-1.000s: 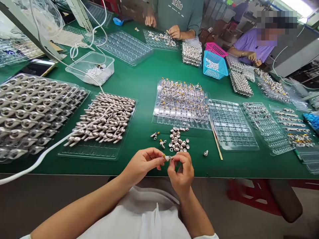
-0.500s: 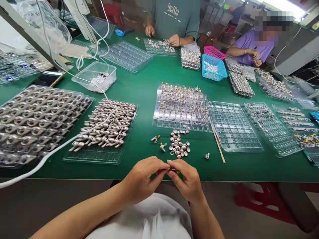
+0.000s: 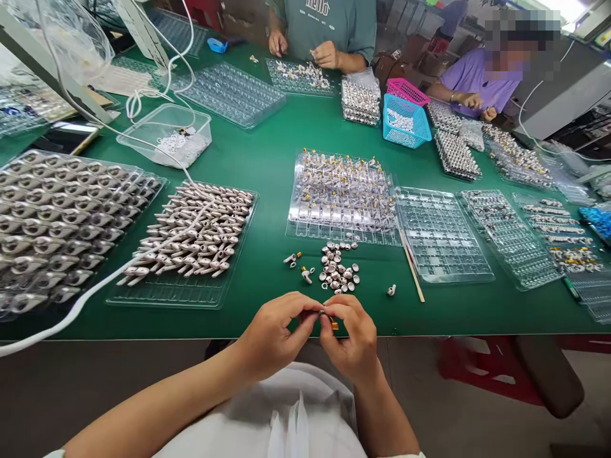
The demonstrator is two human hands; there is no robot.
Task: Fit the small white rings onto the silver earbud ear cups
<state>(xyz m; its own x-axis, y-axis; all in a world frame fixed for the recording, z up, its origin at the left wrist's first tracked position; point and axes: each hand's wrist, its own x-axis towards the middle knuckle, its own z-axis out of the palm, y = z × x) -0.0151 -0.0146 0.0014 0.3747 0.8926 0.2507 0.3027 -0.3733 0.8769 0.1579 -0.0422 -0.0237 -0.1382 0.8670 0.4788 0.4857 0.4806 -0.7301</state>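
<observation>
My left hand [image 3: 272,334] and my right hand [image 3: 352,334] meet just over the table's front edge, both pinched on one small earbud part [image 3: 335,326]. An orange tab pokes out below my right fingers; the fingertips cover most of the rest. Just beyond lies a loose pile of small round earbud caps [image 3: 340,270]. To its left are earbud pieces [image 3: 306,275] with orange tabs, and to its right a single stemmed piece [image 3: 391,290]. Farther back, a clear tray [image 3: 298,226] carries many small parts with orange tabs.
Left stand a tray of stemmed shells [image 3: 191,235] and a large tray of cases [image 3: 52,216], crossed by a white cable [image 3: 90,305]. A wooden stick [image 3: 414,273] lies beside a clear compartment tray [image 3: 443,235]. Two people work across the table, near a blue basket [image 3: 405,130].
The view has shifted slightly. Between my fingers the part has turned, and its orange tab now shows clearly. Across the table, one person's hand has lifted a small piece off a tray.
</observation>
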